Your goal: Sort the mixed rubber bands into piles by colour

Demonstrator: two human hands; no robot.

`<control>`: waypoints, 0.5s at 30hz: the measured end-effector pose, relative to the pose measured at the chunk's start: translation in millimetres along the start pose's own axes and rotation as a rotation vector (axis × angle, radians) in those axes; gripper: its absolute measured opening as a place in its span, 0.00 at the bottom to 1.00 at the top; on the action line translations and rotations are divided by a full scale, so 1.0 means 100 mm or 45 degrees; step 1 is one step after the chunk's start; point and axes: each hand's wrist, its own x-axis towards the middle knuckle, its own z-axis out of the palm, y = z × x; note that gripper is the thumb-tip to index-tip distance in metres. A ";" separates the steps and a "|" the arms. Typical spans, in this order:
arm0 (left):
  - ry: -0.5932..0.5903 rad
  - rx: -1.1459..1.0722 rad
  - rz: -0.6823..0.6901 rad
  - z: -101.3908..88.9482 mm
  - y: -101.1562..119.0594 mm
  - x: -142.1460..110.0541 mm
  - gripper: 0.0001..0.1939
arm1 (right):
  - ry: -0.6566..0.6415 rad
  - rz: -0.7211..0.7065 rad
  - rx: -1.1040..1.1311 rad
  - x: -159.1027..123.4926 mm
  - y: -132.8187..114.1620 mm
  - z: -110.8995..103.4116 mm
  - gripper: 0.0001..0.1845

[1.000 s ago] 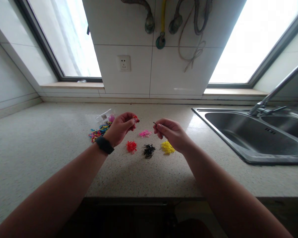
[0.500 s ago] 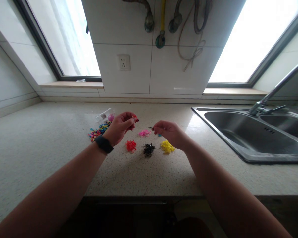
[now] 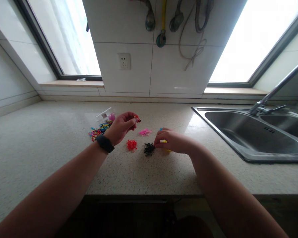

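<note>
My left hand (image 3: 123, 127), with a dark band on its wrist, is raised over the counter. Its thumb and fingers pinch a few small elastic hair ties (image 3: 137, 119), mostly red with something dark among them. My right hand (image 3: 170, 141) is low, its closed fingertips at the right edge of a pile of black hair ties (image 3: 149, 149). What sits between those fingertips is hidden. Under this hand, a yellow pile (image 3: 168, 151) is mostly covered. A red pile (image 3: 131, 145) and a pink pile (image 3: 145, 132) lie between the hands. A bit of blue (image 3: 161, 129) shows behind my right hand.
A mixed heap of coloured hair ties (image 3: 99, 130) lies left of my left hand, beside a clear plastic bag (image 3: 104, 114) with a pink item. At the right, a steel sink (image 3: 223, 145) with a tap (image 3: 259, 107) is set into the speckled counter (image 3: 114, 178).
My right hand has moved down from mid-air, where it pinched a black hair tie, to the edge of the black pile, covering much of the yellow pile. My left hand has barely moved.
</note>
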 end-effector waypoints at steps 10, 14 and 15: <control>0.009 0.010 -0.006 0.02 0.01 0.00 0.07 | -0.052 0.048 -0.058 0.01 -0.10 0.01 0.03; -0.012 0.017 -0.024 0.04 0.01 -0.01 0.07 | -0.053 0.056 -0.084 0.02 -0.12 0.03 0.02; -0.018 0.021 -0.024 0.04 0.01 -0.01 0.07 | -0.044 0.051 -0.081 0.02 -0.12 0.03 0.02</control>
